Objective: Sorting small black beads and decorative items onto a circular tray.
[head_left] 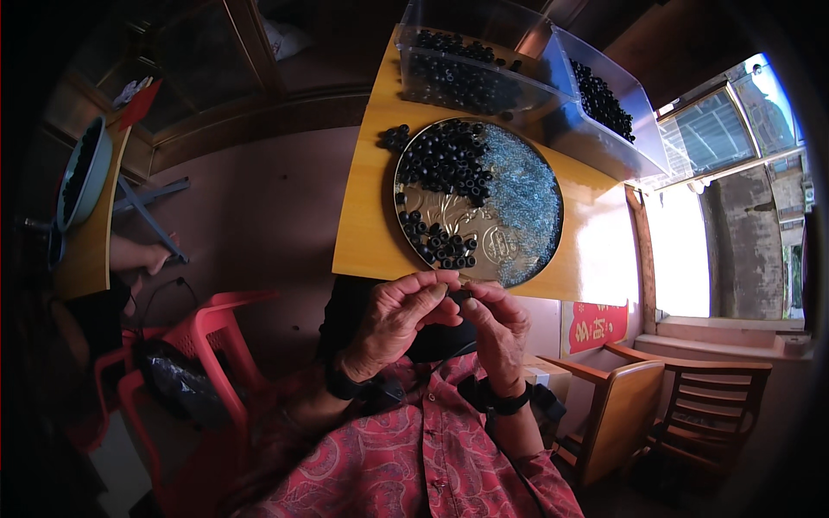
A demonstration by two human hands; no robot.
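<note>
Head view: 2 hands meet just below the table edge, the left hand (399,318) and right hand (499,326) both pinching 1 small black part (459,295) between their fingertips. Above it sits 1 round metal tray (466,226) with heaps of black caps and blue-grey pieces, too many to count, and 2 clear bins (560,95) behind it

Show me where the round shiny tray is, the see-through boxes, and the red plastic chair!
round tray (458,226), head view, on the bare engraved metal at its middle.
see-through boxes (566,129), head view, on a clear side wall.
red plastic chair (216,332), head view, on its backrest.

Dim room, glaring window (682,250), fisheye edges
</note>
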